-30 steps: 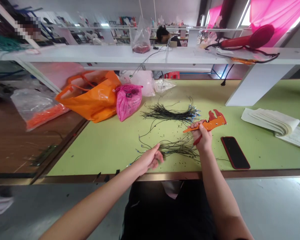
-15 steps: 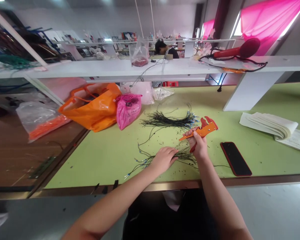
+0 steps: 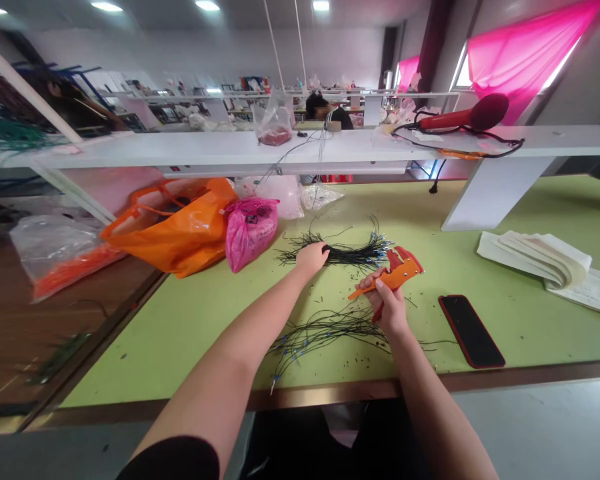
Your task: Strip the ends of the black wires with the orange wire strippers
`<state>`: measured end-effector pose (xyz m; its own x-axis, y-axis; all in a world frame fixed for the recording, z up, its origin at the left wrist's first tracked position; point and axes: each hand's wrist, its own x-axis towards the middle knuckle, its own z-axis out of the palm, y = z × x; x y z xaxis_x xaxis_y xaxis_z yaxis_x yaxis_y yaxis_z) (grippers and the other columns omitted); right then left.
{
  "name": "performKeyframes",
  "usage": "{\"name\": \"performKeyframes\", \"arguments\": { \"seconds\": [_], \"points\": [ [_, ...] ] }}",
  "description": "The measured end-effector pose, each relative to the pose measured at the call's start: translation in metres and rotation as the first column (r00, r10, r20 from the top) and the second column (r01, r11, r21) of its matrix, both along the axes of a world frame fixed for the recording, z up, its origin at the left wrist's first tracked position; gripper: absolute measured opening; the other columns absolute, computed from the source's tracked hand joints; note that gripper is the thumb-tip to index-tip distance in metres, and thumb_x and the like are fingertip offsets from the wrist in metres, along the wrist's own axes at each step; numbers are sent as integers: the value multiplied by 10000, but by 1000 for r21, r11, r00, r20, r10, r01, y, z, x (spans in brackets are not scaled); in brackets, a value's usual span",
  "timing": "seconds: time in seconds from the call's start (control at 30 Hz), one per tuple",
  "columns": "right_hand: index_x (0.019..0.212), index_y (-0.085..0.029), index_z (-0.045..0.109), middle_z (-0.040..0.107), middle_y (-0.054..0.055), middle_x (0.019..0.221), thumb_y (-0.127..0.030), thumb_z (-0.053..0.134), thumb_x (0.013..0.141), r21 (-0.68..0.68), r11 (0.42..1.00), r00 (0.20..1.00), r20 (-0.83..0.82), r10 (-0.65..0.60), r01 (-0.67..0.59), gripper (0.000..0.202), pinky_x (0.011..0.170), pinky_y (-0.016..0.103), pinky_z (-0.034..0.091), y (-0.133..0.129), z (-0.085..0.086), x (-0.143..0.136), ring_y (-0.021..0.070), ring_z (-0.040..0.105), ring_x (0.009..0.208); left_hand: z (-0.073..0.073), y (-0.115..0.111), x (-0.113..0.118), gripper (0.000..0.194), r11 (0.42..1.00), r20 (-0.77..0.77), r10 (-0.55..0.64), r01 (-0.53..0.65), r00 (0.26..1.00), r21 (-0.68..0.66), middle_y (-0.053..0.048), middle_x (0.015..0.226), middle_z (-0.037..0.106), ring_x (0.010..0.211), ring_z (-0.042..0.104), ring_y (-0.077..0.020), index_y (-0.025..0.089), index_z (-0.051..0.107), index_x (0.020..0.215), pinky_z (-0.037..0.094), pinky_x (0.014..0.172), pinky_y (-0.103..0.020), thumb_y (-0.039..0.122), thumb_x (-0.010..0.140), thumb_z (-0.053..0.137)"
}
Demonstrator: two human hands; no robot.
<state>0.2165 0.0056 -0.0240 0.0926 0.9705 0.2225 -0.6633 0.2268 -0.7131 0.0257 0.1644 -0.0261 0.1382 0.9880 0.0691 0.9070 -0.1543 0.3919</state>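
My left hand reaches across to the far bundle of black wires, its fingers curled on the bundle's left part. Blue-tipped ends show at that bundle's right side. In my right hand is an orange and red wire stripper, its jaws pointing up and to the right, its handle wrapped by my fingers. A looser nearer bundle of black wires lies on the green table top below both hands, with blue tips toward the left.
A black phone with a red edge lies at right, papers behind it. Orange bag and pink bag stand at left. A white shelf crosses above, carrying a red hair dryer-like tool. A person sits beyond.
My left hand has moved away from the near wires, forward onto the far bundle. The near wires lie more spread out. My right hand still holds the wire stripper.
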Motion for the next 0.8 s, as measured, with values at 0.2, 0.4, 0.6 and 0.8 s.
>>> {"name": "performKeyframes", "arguments": {
  "seconds": [0.2, 0.4, 0.6, 0.8],
  "points": [
    [920, -212, 649, 645, 13, 794, -345, 803, 796, -20, 1000, 1000, 19, 11, -11, 238, 864, 421, 579, -1, 0, 0, 192, 629, 792, -7, 22, 0, 304, 1000, -5, 27, -27, 1000, 2, -152, 1030, 773, 975, 689, -290, 189, 791, 1017, 500, 858, -369, 333, 978, 526],
    [918, -216, 640, 639, 14, 787, -377, 788, 800, -20, 999, 998, 61, 28, -27, 249, 869, 431, 577, -2, 0, -2, 200, 636, 788, 16, 22, -7, 240, 994, 167, 11, -29, 986, 106, -124, 882, 763, 904, 694, -282, 166, 749, 988, 492, 848, -376, 301, 964, 552],
    [933, -219, 635, 638, 10, 805, -359, 774, 807, -30, 999, 1000, 4, 20, -20, 234, 868, 438, 579, 0, 1, 1, 191, 629, 783, 56, 9, -13, 284, 956, 664, -119, -96, 738, 278, -114, 1086, 747, 931, 725, -181, 161, 589, 1182, 551, 843, -329, 309, 1041, 391],
    [910, -225, 624, 622, -3, 798, -373, 766, 809, -77, 997, 997, -72, -13, 8, 229, 837, 400, 585, 4, 0, 0, 175, 627, 756, 68, -72, -35, 288, 947, 922, -320, 71, 218, 312, -24, 798, 701, 801, 712, -178, 193, 585, 853, 583, 822, -356, 460, 915, 673]
  ]
}}
